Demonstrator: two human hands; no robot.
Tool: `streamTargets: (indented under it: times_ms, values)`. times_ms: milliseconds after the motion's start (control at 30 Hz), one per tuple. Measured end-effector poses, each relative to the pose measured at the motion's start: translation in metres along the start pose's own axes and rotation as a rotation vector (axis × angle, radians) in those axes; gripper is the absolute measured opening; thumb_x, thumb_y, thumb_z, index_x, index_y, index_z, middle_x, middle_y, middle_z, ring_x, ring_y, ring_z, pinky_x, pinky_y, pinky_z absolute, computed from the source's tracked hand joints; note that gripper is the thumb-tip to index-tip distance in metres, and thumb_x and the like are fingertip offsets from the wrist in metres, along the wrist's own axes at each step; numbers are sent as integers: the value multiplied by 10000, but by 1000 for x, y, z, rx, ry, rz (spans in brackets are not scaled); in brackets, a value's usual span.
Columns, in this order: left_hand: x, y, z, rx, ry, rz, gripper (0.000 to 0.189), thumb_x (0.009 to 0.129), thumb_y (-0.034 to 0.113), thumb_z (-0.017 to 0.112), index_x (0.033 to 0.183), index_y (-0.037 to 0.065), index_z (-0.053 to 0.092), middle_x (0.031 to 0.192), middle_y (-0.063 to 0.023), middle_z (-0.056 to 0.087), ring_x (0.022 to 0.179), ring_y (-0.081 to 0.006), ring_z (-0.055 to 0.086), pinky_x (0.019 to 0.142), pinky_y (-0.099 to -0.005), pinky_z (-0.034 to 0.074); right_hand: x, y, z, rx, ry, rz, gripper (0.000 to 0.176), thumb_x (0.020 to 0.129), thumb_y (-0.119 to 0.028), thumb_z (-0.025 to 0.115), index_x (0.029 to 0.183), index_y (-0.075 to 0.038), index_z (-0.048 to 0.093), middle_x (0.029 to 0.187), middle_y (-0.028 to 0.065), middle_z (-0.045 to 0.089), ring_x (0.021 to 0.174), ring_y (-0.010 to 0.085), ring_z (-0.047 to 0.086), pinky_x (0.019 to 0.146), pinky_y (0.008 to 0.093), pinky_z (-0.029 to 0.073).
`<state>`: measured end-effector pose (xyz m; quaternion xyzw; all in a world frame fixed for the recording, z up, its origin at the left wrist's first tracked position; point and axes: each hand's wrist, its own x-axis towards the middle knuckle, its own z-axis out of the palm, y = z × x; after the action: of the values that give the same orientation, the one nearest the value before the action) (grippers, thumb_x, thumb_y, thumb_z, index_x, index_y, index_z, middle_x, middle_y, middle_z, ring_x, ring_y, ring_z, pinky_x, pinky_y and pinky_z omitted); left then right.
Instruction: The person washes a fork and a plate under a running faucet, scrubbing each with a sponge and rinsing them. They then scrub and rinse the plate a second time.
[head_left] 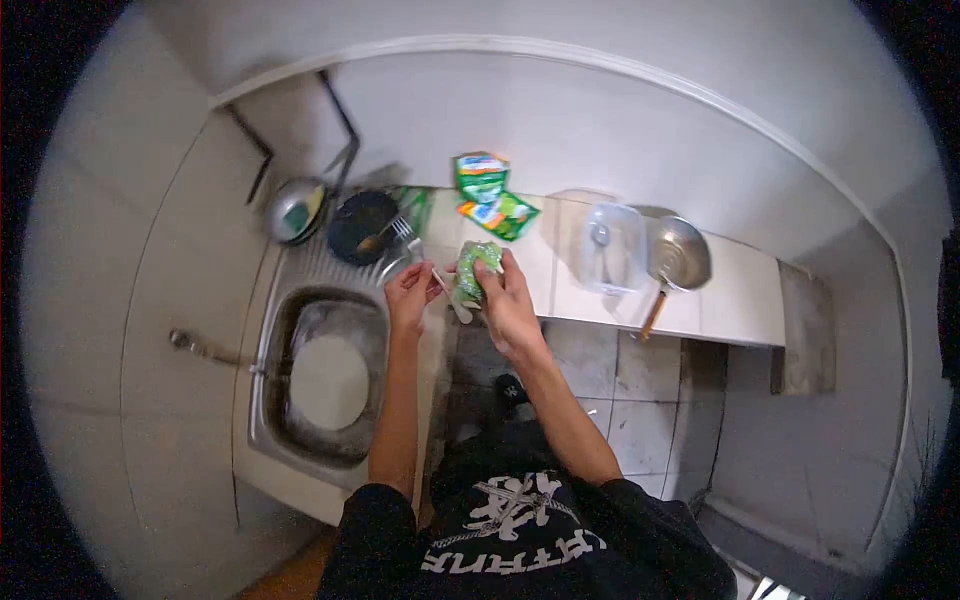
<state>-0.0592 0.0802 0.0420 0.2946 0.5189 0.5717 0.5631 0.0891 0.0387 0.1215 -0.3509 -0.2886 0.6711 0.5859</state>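
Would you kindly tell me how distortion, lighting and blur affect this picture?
Head view: fisheye bends the counter and blackens the corners; wall glare peaks above the packets; the fork in the left hand and sponge in the right hand look soft.

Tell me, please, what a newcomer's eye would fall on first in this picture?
The bright green sponge in the right hand stands out at the centre, beside a fork held by the left hand. Left of them, a white plate lies in the steel sink; behind them, green packets lie on the counter.
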Motion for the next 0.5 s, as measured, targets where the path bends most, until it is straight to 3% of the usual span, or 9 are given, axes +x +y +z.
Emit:
streamTargets:
  times_ms: [67, 133, 200, 233, 300, 333, 367, 400, 500]
  values:
    - [3, -10, 45, 19, -106, -32, 167, 795, 113, 583, 890, -23, 559, 755, -57, 597, 612, -106, 565, 540, -219, 479, 5, -8, -23, -23, 128, -121, 380, 869, -107, 442, 1181, 40, 285, 951, 130, 549, 835, 157, 543, 713, 263, 458]
    - [3, -18, 85, 37, -205, 88, 176, 794, 88, 573, 915, -37, 546, 784, -56, 594, 629, -99, 559, 535, -198, 459, -4, -37, -29, 6, 248, -178, 482, 858, -104, 469, 1236, 60, 219, 990, 119, 518, 871, 141, 519, 744, 246, 441]
    - [9, -39, 112, 30, -371, 118, 187, 798, 107, 564, 924, -30, 547, 806, -42, 591, 647, -97, 553, 537, -176, 430, -18, -70, -35, 9, 153, -142, 528, 854, -152, 486, 1248, 76, 219, 1152, 158, 439, 1051, 175, 423, 887, 266, 339]
    - [-7, -30, 131, -131, -434, 40, 258, 789, 173, 576, 957, -19, 539, 841, -34, 583, 688, -97, 553, 561, -178, 429, -11, -60, -47, -16, 257, -211, 376, 866, -133, 461, 1166, 43, 318, 1070, 142, 502, 952, 162, 490, 820, 261, 392]
    - [-11, -39, 149, -305, -656, -8, 536, 736, 401, 597, 1107, 35, 472, 975, -12, 547, 837, -105, 536, 651, -220, 439, -20, -87, -51, 30, 210, -233, 369, 860, -120, 473, 1163, 29, 326, 1030, 111, 512, 914, 140, 500, 792, 254, 406]
    - [-10, -55, 146, -304, -681, -21, 536, 736, 401, 597, 1107, 35, 472, 975, -12, 547, 837, -105, 536, 651, -220, 439, -24, -97, -54, 70, 135, -232, 363, 854, -107, 486, 1161, 15, 334, 990, 80, 522, 875, 118, 509, 765, 246, 421]
    - [-17, -60, 146, -191, -661, -53, 610, 708, 444, 607, 1146, 55, 437, 1016, -8, 527, 885, -109, 520, 687, -242, 441, -22, -97, -58, 44, 175, -302, 271, 874, -120, 446, 1089, 16, 354, 909, 124, 567, 733, 159, 565, 676, 266, 458]
    - [-21, -64, 151, -78, -637, -81, 686, 681, 488, 616, 1184, 74, 403, 1057, -3, 508, 933, -113, 504, 724, -265, 442, -22, -98, -64, 43, 194, -314, 271, 874, -120, 446, 1089, 16, 354, 909, 124, 567, 733, 159, 565, 676, 266, 458]
    - [-27, -88, 152, -56, -703, -107, 635, 693, 446, 608, 1169, 71, 417, 1022, -10, 523, 903, -118, 515, 712, -265, 447, -20, -97, -83, 19, 202, -289, 297, 867, -117, 457, 1102, 26, 344, 956, 130, 544, 744, 169, 564, 688, 267, 456]
